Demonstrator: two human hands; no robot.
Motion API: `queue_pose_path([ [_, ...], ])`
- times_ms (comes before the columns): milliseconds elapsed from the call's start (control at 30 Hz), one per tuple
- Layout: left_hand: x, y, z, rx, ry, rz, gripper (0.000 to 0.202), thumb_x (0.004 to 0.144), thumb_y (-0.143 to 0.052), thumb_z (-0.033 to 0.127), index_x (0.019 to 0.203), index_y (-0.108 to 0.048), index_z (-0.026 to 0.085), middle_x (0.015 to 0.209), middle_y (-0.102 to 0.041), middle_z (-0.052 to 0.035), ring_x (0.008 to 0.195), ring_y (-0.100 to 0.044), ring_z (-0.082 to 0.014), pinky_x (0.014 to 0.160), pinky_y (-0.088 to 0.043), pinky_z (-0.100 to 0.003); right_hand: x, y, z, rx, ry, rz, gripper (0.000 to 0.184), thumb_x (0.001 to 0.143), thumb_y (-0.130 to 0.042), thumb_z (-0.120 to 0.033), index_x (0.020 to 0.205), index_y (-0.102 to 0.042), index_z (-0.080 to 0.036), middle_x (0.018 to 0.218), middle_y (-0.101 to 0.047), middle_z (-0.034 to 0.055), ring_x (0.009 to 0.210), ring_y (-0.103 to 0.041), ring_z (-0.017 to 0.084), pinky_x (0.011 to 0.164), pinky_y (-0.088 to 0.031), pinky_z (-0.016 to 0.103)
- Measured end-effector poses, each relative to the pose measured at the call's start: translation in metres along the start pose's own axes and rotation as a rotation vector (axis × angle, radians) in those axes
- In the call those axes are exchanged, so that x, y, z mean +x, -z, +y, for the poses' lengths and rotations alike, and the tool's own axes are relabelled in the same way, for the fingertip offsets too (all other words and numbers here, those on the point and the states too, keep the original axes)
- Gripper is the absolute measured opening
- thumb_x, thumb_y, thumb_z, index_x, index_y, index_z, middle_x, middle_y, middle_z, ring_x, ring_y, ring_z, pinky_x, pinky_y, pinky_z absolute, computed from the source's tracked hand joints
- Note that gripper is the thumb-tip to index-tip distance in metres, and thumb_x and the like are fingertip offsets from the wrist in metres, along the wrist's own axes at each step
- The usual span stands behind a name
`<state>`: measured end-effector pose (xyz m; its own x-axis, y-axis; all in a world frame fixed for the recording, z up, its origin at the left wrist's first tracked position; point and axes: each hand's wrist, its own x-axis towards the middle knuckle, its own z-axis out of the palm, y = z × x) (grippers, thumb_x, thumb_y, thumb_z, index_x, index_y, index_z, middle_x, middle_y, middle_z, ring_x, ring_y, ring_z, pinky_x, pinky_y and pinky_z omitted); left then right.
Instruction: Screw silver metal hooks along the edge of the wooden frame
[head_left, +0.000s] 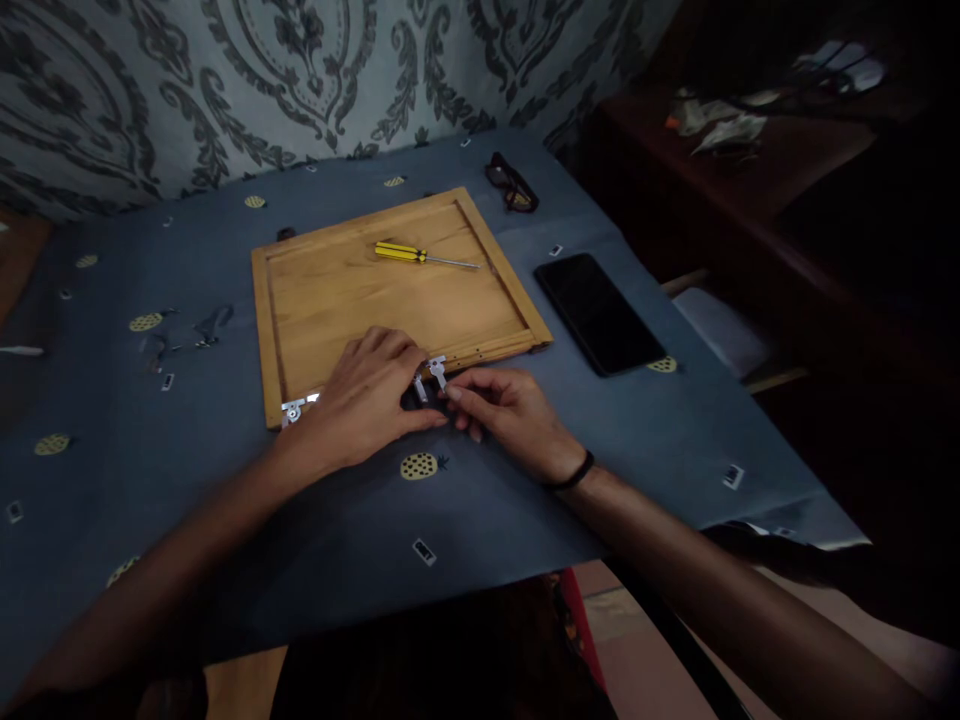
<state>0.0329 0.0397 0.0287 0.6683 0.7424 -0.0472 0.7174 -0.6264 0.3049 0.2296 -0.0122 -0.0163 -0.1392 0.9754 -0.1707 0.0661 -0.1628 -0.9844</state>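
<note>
A framed wooden panel (337,300) lies flat on the table. My left hand (379,390) rests over its near edge, fingers on the wood and thumb stretched toward a silver metal hinge (437,370). My right hand (506,410), with a black band on its wrist, pinches the lower end of that hinge with thumb and fingertips. Part of the hinge is covered by my fingers. At the panel's near left corner sits another metal hinge (294,409), partly behind my left wrist. A yellow-handled screwdriver (401,252) lies on the panel.
A black phone (600,313) lies right of the panel, with dark glasses (511,183) farther back. The blue tablecloth (510,520) has a pineapple print. Small loose items (214,325) lie on the left. Patterned fabric (300,70) hangs behind. Dark furniture (735,210) stands on the right.
</note>
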Motion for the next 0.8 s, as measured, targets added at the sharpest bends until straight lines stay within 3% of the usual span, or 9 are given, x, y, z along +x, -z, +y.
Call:
queue_pose_path([
  [200,0.004,-0.001,0.006,0.003,-0.005,0.010,0.045,0.088,-0.086,0.050,0.117,-0.072,0.019,0.122,-0.071,-0.0102,0.121,-0.059,-0.0340,0.101,-0.048,-0.046,0.000,0.000,0.001,0.092,-0.047,-0.004,0.043,0.076,-0.081,-0.061,0.076,-0.069,-0.020,0.060,-0.064,-0.0025,0.049,-0.053,0.008,0.044,-0.040,0.021],
  [467,0.007,-0.001,0.012,0.002,0.035,0.028,0.033,0.092,-0.084,0.040,0.114,-0.075,0.017,0.121,-0.072,-0.0112,0.124,-0.060,-0.0343,0.106,-0.049,-0.048,0.000,0.001,0.001,0.060,-0.046,-0.020,0.036,0.080,-0.074,-0.054,0.076,-0.069,-0.019,0.054,-0.059,-0.0046,0.042,-0.047,0.007,0.044,-0.036,0.022],
  [800,0.004,-0.006,0.016,-0.021,0.072,0.086,0.020,0.095,-0.081,0.034,0.105,-0.074,0.018,0.117,-0.073,-0.0106,0.118,-0.061,-0.0330,0.101,-0.051,-0.048,0.001,0.003,-0.001,0.062,-0.048,-0.037,0.036,0.082,-0.078,-0.055,0.076,-0.071,-0.020,0.051,-0.058,-0.0053,0.040,-0.045,0.006,0.042,-0.034,0.022],
])
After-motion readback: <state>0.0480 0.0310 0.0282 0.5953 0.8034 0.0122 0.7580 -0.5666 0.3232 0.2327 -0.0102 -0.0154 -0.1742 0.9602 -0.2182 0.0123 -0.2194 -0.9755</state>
